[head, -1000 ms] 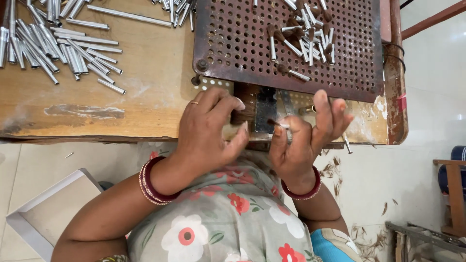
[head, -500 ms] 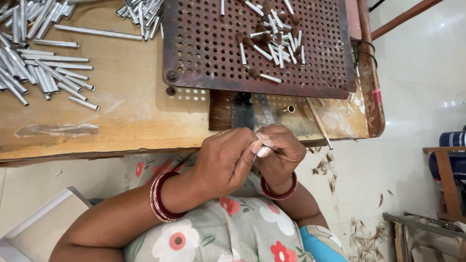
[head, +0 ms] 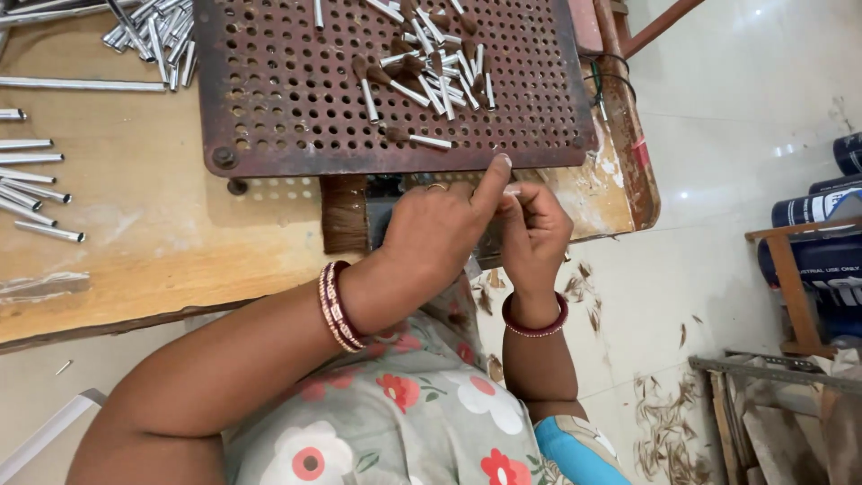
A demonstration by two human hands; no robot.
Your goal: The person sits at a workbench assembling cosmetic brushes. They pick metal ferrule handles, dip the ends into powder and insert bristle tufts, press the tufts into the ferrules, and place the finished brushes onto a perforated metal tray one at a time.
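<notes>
- Pinching with both hands: my left hand and right hand meet fingertip to fingertip at the near edge of the workbench, closed together on a small pale piece that I can barely make out between them.
- My left forefinger sticks up straight, its tip just touching the front edge of the rusty perforated plate.
- Red bangles sit on both wrists.
- Just left of my left hand, a dark tuft of bristles hangs over the wooden bench.
- On the plate, beyond my hands, lies a loose cluster of small brushes, metal sleeves with brown hair tips.
- Far left on the bench, plain metal tubes lie in rows, more heaped at the top.
- Bristle clippings litter the pale floor to my right.
</notes>
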